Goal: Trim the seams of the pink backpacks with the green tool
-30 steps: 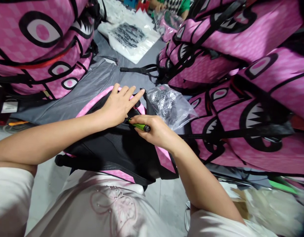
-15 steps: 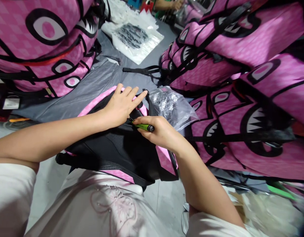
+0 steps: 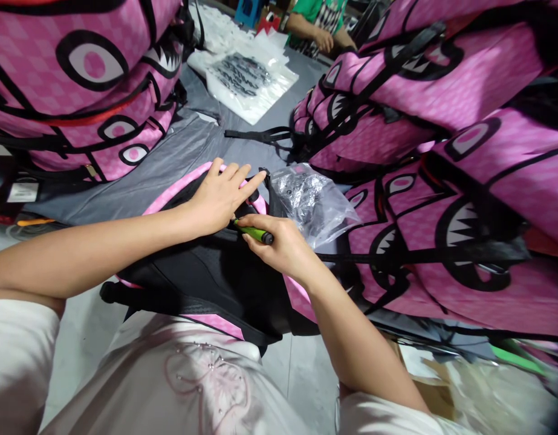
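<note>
A pink and black backpack [image 3: 206, 278] lies back-side up on my lap and on the grey table edge. My left hand [image 3: 219, 196] rests flat on its upper part, fingers stretched out over the pink rim and black top handle. My right hand [image 3: 279, 244] is closed around a small green-handled tool [image 3: 254, 232], whose tip points at the fabric just under my left palm. A crumpled clear plastic bag [image 3: 317, 202] lies right beside both hands.
Stacks of pink backpacks with eye and teeth prints rise at the left [image 3: 79, 84] and at the right [image 3: 442, 151]. White printed plastic bags [image 3: 246, 75] lie on the grey table [image 3: 179, 157] farther back. Another person in a green shirt [image 3: 319, 18] sits at the far end.
My hands hold almost the same position; the right hand with the green tool shifted slightly left. The view tilted, bringing the far person's green shirt back into sight.
</note>
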A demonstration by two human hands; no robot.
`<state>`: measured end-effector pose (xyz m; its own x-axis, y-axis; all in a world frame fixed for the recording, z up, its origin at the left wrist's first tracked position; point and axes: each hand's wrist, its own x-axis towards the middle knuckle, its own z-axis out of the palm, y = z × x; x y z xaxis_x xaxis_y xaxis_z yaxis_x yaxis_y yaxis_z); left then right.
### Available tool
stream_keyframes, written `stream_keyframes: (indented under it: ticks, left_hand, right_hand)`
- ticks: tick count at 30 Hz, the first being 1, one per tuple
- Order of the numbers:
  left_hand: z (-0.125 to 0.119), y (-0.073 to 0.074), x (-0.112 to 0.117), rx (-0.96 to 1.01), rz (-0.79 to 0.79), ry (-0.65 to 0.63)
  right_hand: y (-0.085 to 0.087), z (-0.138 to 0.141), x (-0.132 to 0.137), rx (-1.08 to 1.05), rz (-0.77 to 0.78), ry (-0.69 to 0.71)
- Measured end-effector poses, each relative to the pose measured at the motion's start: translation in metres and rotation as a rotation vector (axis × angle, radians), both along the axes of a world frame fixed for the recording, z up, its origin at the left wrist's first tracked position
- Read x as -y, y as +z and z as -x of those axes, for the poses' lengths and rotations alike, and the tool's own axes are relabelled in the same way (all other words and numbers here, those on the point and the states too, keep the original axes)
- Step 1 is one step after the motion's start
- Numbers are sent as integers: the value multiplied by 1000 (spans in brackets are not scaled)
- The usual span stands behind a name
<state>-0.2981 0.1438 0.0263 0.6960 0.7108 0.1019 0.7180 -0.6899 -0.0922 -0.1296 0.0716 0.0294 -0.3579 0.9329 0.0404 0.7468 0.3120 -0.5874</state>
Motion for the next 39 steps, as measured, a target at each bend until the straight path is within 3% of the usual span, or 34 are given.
stream_keyframes:
  ticks: [5,11,15,20,29,35,39]
  left_hand:
    - [13,10,-13,-41,76,-44]
    - [52,26,-8,-75,211,111]
    - [43,26,6,-131,141,186]
    - [29,25,2,-259,123,207]
    - [54,18,2,-109,92,105]
    - [62,27,-7,-75,251,238]
    - [62,27,-5,-42,213,364]
  right_hand:
    - [-9,-2,9,-109,-31,-59]
    - [-12,4,27,-178,-92,-62]
    - [-17,13,34,-108,-183,-40]
    - [-23,13,32,-57,-239,-46]
    - [-24,6,31,-151,-218,-59]
    - [-20,1,35,-171,-187,-45]
    - [-22,-1,32,-190,-177,-64]
